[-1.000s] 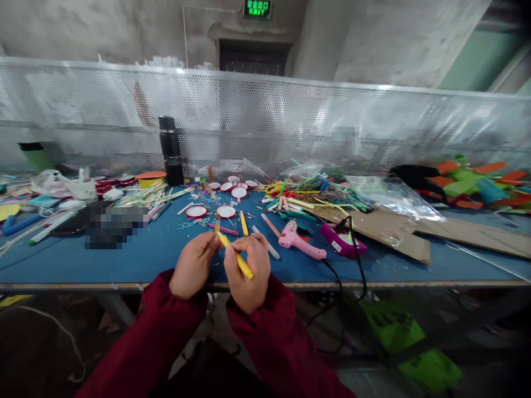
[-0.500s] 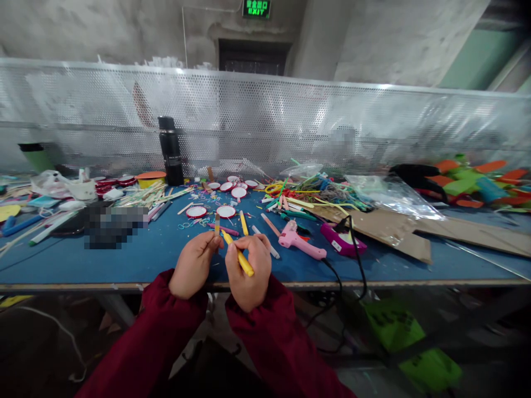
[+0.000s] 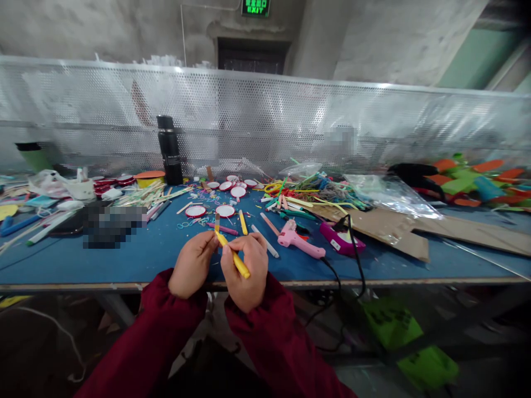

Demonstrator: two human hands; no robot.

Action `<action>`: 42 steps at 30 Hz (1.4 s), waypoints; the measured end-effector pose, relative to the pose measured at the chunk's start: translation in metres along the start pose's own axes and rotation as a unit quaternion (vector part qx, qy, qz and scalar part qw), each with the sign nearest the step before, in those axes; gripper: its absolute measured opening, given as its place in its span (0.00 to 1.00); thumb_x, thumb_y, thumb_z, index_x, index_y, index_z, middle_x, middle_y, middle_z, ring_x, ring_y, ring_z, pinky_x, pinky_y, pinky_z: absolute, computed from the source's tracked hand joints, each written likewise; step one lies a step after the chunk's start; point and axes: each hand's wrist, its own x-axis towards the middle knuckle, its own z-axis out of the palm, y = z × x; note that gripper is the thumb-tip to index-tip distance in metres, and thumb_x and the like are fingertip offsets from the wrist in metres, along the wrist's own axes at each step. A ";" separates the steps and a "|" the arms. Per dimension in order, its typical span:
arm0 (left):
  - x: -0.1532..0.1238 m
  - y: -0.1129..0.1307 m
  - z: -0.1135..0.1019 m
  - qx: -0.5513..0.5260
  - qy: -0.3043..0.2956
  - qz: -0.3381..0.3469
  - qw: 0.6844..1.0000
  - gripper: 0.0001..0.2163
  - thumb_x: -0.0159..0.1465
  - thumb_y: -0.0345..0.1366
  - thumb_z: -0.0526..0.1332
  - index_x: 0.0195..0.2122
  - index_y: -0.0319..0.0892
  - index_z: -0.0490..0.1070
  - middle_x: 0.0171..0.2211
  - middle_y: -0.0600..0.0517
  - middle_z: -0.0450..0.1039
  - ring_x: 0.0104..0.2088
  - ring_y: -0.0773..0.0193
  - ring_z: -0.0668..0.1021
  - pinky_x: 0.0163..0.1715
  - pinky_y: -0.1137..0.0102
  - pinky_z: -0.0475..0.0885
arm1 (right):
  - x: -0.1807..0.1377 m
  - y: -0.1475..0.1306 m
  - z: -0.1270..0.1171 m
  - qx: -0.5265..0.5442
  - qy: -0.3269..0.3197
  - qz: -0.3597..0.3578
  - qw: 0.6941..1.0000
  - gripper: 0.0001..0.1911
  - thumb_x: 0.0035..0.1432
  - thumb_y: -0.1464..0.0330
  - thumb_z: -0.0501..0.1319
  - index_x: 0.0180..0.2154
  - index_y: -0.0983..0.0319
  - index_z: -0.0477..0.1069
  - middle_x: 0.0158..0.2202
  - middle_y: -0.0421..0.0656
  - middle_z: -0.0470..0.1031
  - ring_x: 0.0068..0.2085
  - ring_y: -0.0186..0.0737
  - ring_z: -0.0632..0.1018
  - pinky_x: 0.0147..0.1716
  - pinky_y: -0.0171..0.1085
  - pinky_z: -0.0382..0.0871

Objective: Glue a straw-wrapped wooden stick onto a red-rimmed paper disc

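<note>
Near the table's front edge, my left hand (image 3: 189, 266) pinches a flat wooden craft stick (image 3: 217, 222) that stands up from the fingertips. Its lower end is hidden by the fingers. My right hand (image 3: 248, 279) is closed around a yellow marker (image 3: 238, 262), held like a pen, its tip at the stick by my left fingertips. Just beyond the hands lie a yellow marker cap (image 3: 243, 223), a purple marker (image 3: 227, 229) and a white marker (image 3: 269, 246). Two round white discs with red rims (image 3: 225, 211) rest behind them.
A pink glue gun (image 3: 296, 241) with a black cord lies right of my hands, beside a purple box (image 3: 342, 240). Farther back are a heap of coloured pipe cleaners (image 3: 323, 190), cardboard (image 3: 385, 229) and a black bottle (image 3: 169, 152). A perforated metal panel (image 3: 265, 121) stands behind.
The right hand has shifted slightly left with the yellow marker, bringing its tip against or very close to the craft stick. The left hand has stayed nearly still.
</note>
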 end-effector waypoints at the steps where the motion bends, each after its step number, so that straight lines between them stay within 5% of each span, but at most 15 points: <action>1: 0.000 0.000 0.000 -0.001 -0.001 -0.002 1.000 0.15 0.71 0.43 0.50 0.30 0.42 0.66 0.29 0.54 0.66 0.31 0.64 0.67 0.33 0.70 0.62 | 0.000 0.000 0.000 -0.004 0.002 0.001 1.000 0.05 0.61 0.71 0.59 0.31 0.59 0.65 0.28 0.39 0.74 0.33 0.38 0.75 0.49 0.47 0.65; 42: -0.001 0.002 0.000 -0.003 0.013 -0.016 1.000 0.16 0.70 0.44 0.51 0.28 0.43 0.65 0.28 0.54 0.66 0.31 0.63 0.68 0.32 0.70 0.62 | 0.000 -0.003 0.000 -0.015 0.004 -0.005 1.000 0.05 0.60 0.72 0.59 0.32 0.58 0.65 0.28 0.38 0.75 0.33 0.37 0.76 0.49 0.46 0.65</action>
